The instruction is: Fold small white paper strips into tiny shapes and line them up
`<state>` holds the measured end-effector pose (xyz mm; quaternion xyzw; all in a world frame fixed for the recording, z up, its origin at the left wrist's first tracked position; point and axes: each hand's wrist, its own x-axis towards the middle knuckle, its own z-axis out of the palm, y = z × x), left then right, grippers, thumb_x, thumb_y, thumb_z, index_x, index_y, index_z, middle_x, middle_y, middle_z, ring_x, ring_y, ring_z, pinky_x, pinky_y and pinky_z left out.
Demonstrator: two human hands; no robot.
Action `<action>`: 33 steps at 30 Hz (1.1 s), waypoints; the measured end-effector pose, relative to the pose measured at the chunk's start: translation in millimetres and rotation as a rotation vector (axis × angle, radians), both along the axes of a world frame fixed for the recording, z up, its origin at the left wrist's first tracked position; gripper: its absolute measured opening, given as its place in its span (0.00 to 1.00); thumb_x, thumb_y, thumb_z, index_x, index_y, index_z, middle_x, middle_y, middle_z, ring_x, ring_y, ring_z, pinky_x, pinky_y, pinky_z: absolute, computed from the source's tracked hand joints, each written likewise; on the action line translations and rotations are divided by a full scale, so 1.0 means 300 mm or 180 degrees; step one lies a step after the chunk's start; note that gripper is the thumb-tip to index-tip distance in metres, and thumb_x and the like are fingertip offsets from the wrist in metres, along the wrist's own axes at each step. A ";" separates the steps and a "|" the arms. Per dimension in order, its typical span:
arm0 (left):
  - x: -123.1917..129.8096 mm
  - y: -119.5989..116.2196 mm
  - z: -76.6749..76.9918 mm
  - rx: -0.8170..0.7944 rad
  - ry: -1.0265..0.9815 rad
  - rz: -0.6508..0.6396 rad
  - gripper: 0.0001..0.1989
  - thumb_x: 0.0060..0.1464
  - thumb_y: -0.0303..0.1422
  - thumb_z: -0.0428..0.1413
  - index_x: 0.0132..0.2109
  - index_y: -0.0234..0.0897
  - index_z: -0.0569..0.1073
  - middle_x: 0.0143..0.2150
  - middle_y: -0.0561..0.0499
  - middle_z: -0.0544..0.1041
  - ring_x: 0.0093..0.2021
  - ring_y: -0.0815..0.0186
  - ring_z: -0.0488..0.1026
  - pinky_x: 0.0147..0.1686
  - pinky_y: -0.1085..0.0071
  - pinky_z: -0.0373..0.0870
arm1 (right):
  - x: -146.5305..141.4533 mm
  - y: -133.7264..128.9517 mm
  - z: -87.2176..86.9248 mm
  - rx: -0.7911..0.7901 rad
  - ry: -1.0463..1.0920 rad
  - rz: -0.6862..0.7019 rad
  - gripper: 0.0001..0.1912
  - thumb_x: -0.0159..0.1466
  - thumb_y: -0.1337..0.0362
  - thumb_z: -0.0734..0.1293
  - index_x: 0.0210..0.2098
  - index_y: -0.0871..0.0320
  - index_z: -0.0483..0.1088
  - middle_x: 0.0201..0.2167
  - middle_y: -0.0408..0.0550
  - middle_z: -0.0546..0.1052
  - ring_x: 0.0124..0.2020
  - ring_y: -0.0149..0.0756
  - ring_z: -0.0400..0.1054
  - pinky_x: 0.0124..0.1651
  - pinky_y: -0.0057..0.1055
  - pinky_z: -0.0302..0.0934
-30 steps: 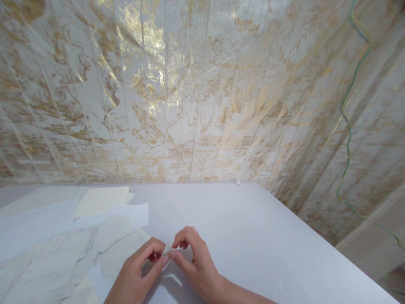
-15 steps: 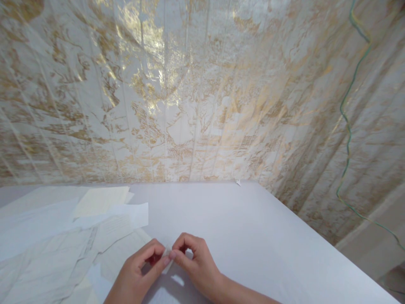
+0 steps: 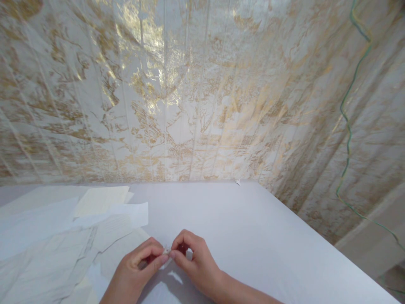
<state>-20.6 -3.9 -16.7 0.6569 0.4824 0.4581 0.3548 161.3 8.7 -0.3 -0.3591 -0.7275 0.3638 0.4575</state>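
Observation:
Between my fingertips is a small piece of white paper [image 3: 166, 251], mostly hidden by the fingers. My left hand [image 3: 137, 266] pinches it between thumb and index finger. From the other side, my right hand [image 3: 198, 261] has thumb and index finger closed on the paper's right edge. Both hands hover just over the white tabletop [image 3: 240, 245], casting a shadow below. Left of my left hand lies a spread of loose, overlapping paper sheets [image 3: 53, 257], some of them lined.
A cream sheet [image 3: 101, 200] and a white sheet [image 3: 139, 213] top the pile's far side. A tiny paper scrap [image 3: 238, 182] lies at the table's back edge. Behind stands a gold-patterned wall covering [image 3: 190, 105]. A green-yellow wire [image 3: 348, 139] hangs at the right.
The small paper has turned or folded between my fingers, and less of it shows below them. My left hand has shifted slightly left; my right fingers have risen a little.

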 end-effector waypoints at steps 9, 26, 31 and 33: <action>0.001 -0.005 0.013 0.0012 0.0002 0.0107 0.16 0.53 0.45 0.60 0.24 0.42 0.73 0.26 0.56 0.70 0.31 0.65 0.70 0.32 0.75 0.66 | 0.001 -0.006 0.018 0.0239 -0.0156 -0.0052 0.06 0.63 0.67 0.65 0.29 0.57 0.66 0.27 0.42 0.69 0.29 0.31 0.63 0.34 0.26 0.58; -0.003 -0.002 0.006 0.0051 0.0041 0.0112 0.15 0.54 0.43 0.60 0.25 0.42 0.72 0.28 0.58 0.70 0.32 0.67 0.70 0.35 0.76 0.64 | -0.010 -0.009 0.009 0.0436 -0.0031 -0.0018 0.07 0.60 0.72 0.63 0.29 0.55 0.61 0.27 0.42 0.67 0.30 0.32 0.62 0.35 0.28 0.57; -0.006 0.003 -0.007 0.0075 0.0094 0.0106 0.14 0.55 0.43 0.59 0.26 0.42 0.71 0.28 0.58 0.69 0.32 0.67 0.70 0.36 0.76 0.63 | -0.012 -0.006 0.004 0.0369 -0.0038 -0.0024 0.07 0.59 0.72 0.63 0.28 0.55 0.61 0.27 0.42 0.67 0.30 0.32 0.62 0.35 0.27 0.57; -0.003 0.002 -0.011 0.0114 0.0109 0.0165 0.15 0.55 0.44 0.59 0.26 0.42 0.70 0.28 0.59 0.68 0.32 0.67 0.69 0.36 0.76 0.63 | -0.013 -0.007 0.005 0.0339 -0.0031 -0.0026 0.07 0.59 0.72 0.63 0.28 0.55 0.61 0.27 0.42 0.68 0.30 0.32 0.62 0.35 0.27 0.57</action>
